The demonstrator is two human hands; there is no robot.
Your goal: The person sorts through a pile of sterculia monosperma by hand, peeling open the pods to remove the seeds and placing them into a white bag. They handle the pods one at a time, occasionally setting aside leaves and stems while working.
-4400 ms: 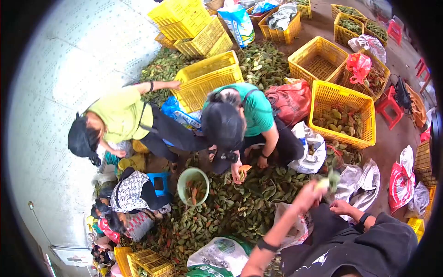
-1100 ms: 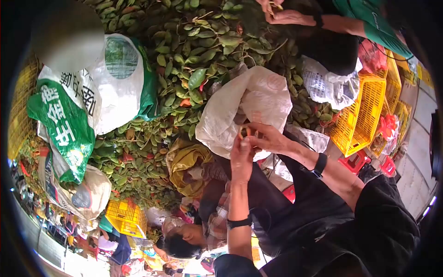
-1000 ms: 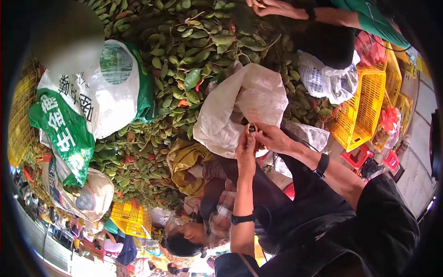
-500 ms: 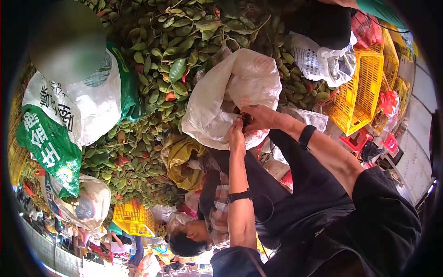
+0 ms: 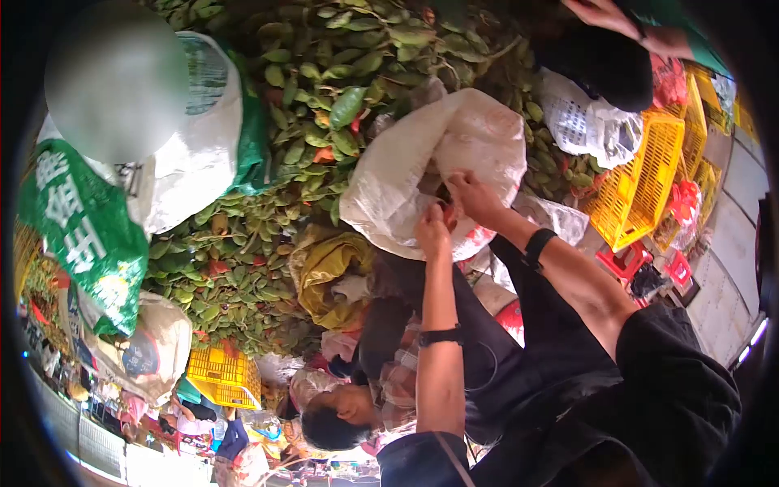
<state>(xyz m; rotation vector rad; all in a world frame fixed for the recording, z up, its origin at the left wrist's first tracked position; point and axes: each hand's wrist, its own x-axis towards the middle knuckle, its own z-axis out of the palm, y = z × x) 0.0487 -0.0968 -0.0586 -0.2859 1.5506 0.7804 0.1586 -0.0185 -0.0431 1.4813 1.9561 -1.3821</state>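
A white woven sack [image 5: 398, 170] stands with its mouth open on a pile of green leafy pods [image 5: 243, 276]. Over the sack's mouth, my left hand [image 5: 435, 230] has its fingers closed around something small, with a bit of reddish-orange showing between the hands. My right hand [image 5: 479, 200] is just beside it, fingers bent and pressed together over the dark opening; what it grips is hidden. A dark band circles each of my wrists.
White-and-green sacks [image 5: 195, 122] lie at the left. Near my left forearm are a yellow sack [image 5: 329, 272] and a seated co-worker [image 5: 341, 414]. Yellow crates [image 5: 641, 183] and a red stool [image 5: 625, 260] stand right. Another co-worker's hand [image 5: 604, 15] is at the top.
The small ring-like piece seen between my fingertips a second ago is now hidden. My hands have moved lower over the sack's mouth. The co-worker's hand at the top has shifted right.
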